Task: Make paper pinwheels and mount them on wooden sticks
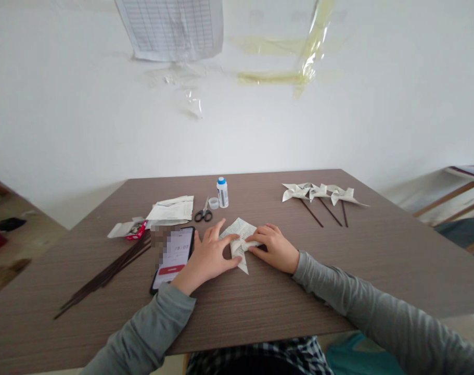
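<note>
A partly folded paper pinwheel (242, 229) made of printed paper lies on the table in front of me, with pointed flaps at the top and bottom. My left hand (211, 255) holds it from the left, forefinger and thumb on the paper and the other fingers raised and spread. From the other side, my right hand (276, 247) grips its right flap near the centre, with fingers and thumb drawn together. The fingertips partly cover the folds. Just left of my left hand lies a phone (176, 258) showing a timer.
On the table (377, 276) are scissors (203, 211), a small cap (214, 203), a white bottle with blue lid (222, 194), stacked paper (170, 211), a red box (136, 229) and thin dark sticks (107, 276). Three finished pinwheels (318, 191) on sticks lie back right, near the wall (260, 135).
</note>
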`<state>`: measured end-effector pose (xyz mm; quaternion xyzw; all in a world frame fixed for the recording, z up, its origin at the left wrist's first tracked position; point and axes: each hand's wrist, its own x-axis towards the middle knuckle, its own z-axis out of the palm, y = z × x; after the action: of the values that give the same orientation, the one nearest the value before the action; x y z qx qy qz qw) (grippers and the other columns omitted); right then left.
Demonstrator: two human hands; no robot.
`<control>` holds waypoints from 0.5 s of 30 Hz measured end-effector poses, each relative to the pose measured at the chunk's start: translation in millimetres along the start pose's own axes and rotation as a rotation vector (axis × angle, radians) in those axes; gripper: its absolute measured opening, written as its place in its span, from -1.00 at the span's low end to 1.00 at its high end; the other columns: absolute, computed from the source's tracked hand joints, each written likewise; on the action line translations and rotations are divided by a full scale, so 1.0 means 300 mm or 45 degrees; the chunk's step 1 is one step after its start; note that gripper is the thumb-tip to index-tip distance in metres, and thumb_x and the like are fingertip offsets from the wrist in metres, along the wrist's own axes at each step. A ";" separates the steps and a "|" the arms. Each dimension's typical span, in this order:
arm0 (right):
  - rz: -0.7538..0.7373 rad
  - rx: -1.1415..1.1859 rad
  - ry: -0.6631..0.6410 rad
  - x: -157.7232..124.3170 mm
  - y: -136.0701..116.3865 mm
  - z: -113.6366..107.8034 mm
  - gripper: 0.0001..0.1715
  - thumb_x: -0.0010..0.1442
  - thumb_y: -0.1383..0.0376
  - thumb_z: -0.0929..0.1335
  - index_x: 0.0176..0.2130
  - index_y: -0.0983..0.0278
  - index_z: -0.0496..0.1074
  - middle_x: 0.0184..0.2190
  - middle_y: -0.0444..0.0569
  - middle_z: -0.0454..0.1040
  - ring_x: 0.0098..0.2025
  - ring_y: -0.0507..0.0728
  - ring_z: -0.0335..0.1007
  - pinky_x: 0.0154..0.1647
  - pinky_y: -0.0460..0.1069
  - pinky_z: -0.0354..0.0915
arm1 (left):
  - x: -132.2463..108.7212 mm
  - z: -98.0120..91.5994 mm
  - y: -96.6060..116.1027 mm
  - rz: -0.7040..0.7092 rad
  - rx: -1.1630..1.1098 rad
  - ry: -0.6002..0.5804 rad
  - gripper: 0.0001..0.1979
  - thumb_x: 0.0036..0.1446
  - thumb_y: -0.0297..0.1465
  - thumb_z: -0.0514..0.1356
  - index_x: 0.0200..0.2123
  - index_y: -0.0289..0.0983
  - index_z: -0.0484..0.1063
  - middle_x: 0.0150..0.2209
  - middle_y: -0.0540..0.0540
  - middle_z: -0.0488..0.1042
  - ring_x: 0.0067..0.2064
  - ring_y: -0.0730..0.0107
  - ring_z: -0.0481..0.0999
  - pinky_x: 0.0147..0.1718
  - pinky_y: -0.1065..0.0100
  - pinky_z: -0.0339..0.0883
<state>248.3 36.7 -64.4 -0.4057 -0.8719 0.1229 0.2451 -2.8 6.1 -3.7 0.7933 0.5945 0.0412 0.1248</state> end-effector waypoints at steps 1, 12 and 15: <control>-0.001 -0.001 0.006 -0.001 0.003 0.002 -0.76 0.56 0.18 0.53 0.15 0.12 0.75 0.05 0.09 0.74 0.18 0.32 0.68 0.55 0.41 0.31 | -0.001 0.001 0.001 0.008 0.001 0.011 -0.35 0.34 -0.10 0.51 0.46 0.09 0.62 0.78 -0.23 0.06 0.71 -0.56 0.18 0.60 -0.73 -0.13; 0.005 -0.020 0.001 -0.002 -0.002 -0.005 -0.75 0.56 0.19 0.53 0.16 0.11 0.75 0.07 0.08 0.75 0.19 0.33 0.70 0.57 0.43 0.31 | -0.007 -0.002 0.005 0.029 -0.007 0.024 -0.55 0.37 -0.16 0.50 0.30 0.18 0.74 0.76 -0.15 0.13 0.70 -0.44 0.23 0.60 -0.74 -0.17; 0.005 -0.015 -0.012 -0.001 -0.004 -0.007 -0.75 0.57 0.19 0.52 0.16 0.12 0.75 0.07 0.09 0.75 0.21 0.34 0.69 0.56 0.43 0.31 | -0.004 0.000 0.002 0.010 -0.016 0.010 -0.51 0.37 -0.13 0.51 0.34 0.18 0.71 0.77 -0.17 0.12 0.70 -0.50 0.22 0.58 -0.76 -0.13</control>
<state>248.8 35.7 -62.0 -0.4081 -0.8730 0.1200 0.2384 -2.6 4.6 -3.5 0.7946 0.5916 0.0486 0.1274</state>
